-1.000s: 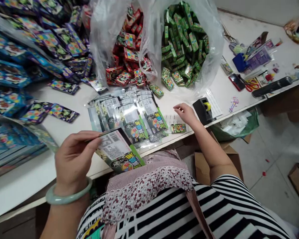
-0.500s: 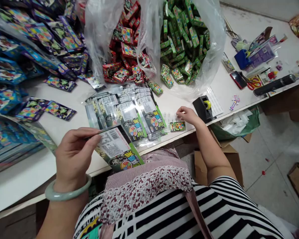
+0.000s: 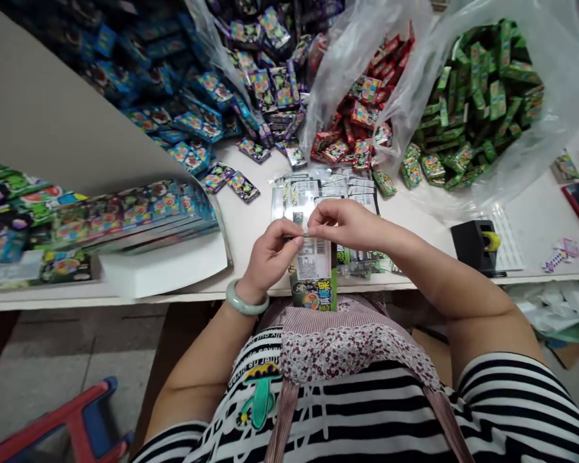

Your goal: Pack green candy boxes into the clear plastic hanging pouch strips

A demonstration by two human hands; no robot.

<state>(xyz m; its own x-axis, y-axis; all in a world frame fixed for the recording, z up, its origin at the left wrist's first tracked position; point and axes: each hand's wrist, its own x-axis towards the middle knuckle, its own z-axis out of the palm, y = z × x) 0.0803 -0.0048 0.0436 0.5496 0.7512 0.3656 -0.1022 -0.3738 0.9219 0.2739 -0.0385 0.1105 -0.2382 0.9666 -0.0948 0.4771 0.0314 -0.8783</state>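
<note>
Nearest the body, a clear packet (image 3: pixel 312 273) hangs upright over the edge of the surface (image 3: pixel 251 225), long axis pointing toward the person, printed end lowest. Both hands meet at its top edge: the left hand (image 3: pixel 270 254) pinches the left corner, the right hand (image 3: pixel 347 224) closes its fingertips on the right, equally near. Just beyond lies a fan of similar packets (image 3: pixel 328 186); farther off, bags of red boxes (image 3: pixel 357 128) and green boxes (image 3: pixel 477 109).
</note>
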